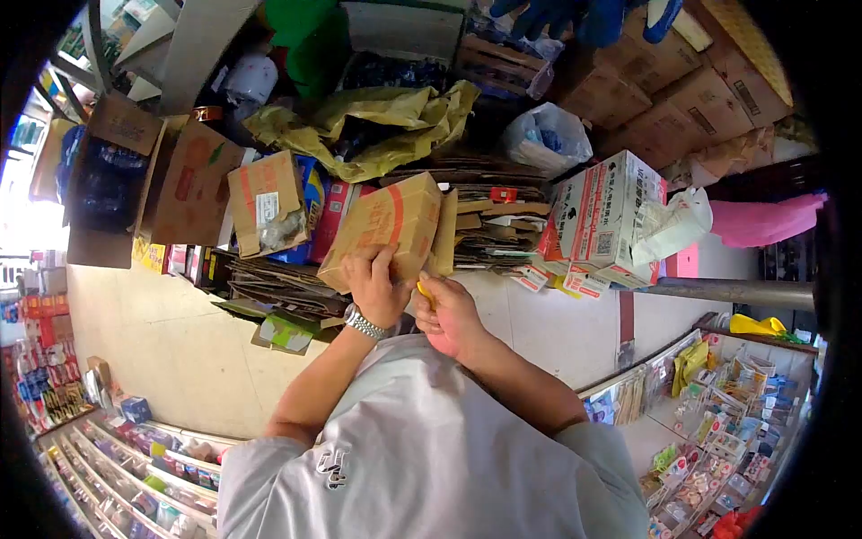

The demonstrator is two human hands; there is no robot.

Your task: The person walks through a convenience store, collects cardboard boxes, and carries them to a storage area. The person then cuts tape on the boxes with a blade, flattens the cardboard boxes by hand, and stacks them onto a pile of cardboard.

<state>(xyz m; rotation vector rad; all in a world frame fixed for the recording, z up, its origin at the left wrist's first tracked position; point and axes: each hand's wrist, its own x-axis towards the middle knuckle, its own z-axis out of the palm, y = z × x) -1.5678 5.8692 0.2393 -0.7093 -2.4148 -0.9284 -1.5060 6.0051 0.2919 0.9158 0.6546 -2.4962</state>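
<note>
The left hand [375, 286] holds the near end of a cardboard box [382, 220] above the front edge of stacked flattened cardboard [498, 238]; the right hand [446, 313] wraps around a small yellow item [424, 290]. The box seems partly open at most, a likely flap [444, 235] at its right, contents hidden. An open carton [101, 242], left, contains dark wrapped goods [109, 184].

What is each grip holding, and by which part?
Left grip is on the near end of the brown box, clasp unclear. Right grip holds a small yellow object, its held part hidden.
</note>
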